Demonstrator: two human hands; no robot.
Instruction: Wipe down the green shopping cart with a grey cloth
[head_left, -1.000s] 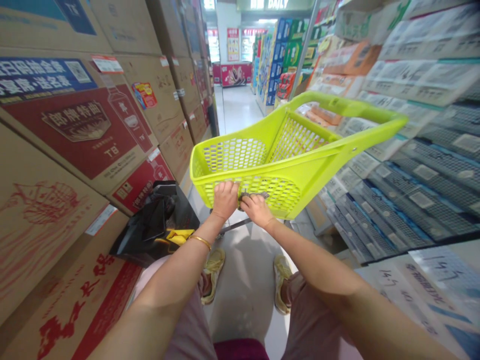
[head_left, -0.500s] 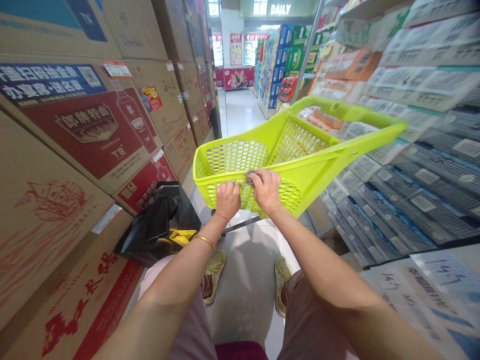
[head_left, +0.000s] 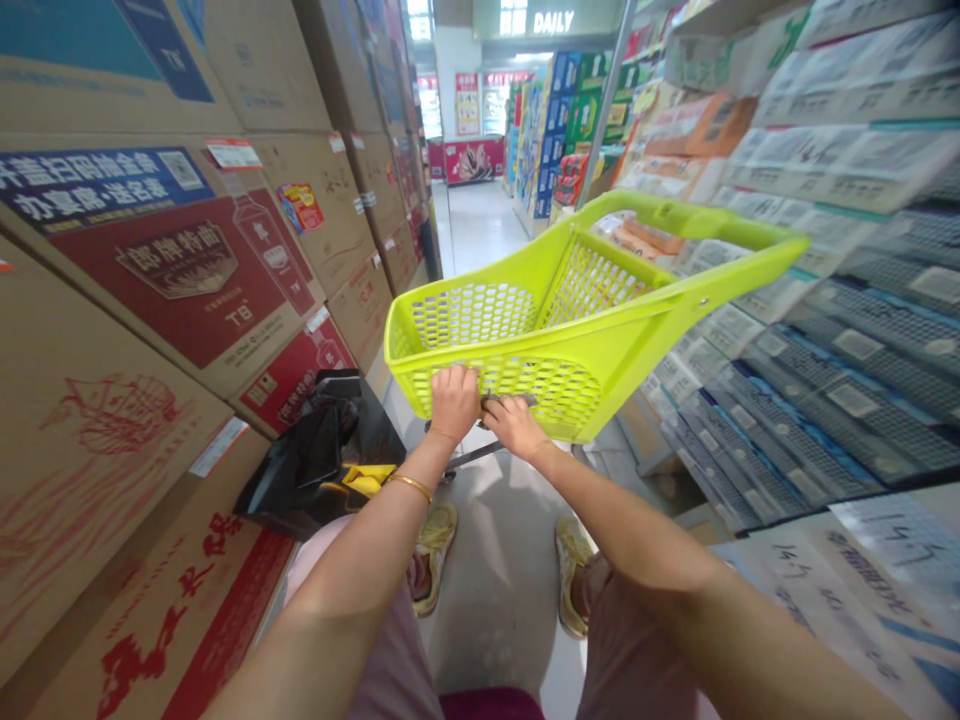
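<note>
A lime-green plastic shopping cart (head_left: 637, 340) with perforated walls stands in front of me, its handle towards the right. My left hand (head_left: 454, 405) is closed on its near side wall, the fingertips at the holes just below the rim. Right beside it, my right hand (head_left: 514, 425) presses a small dark grey cloth (head_left: 529, 399) against the lower part of the same wall. Fingers cover most of the cloth. Through the openings, the basket's inside shows no goods.
Tall stacks of cardboard cartons (head_left: 187, 260) line the left. A black box (head_left: 322, 450) with black plastic and something yellow stands by my left leg. Piled tissue packs (head_left: 840, 160) and dark packs (head_left: 810, 390) rise on the right. A tiled aisle (head_left: 480, 215) runs ahead.
My right hand has moved the cloth from the cart's top rim down and to the left, onto the lower wall. My left hand keeps its place on the wall.
</note>
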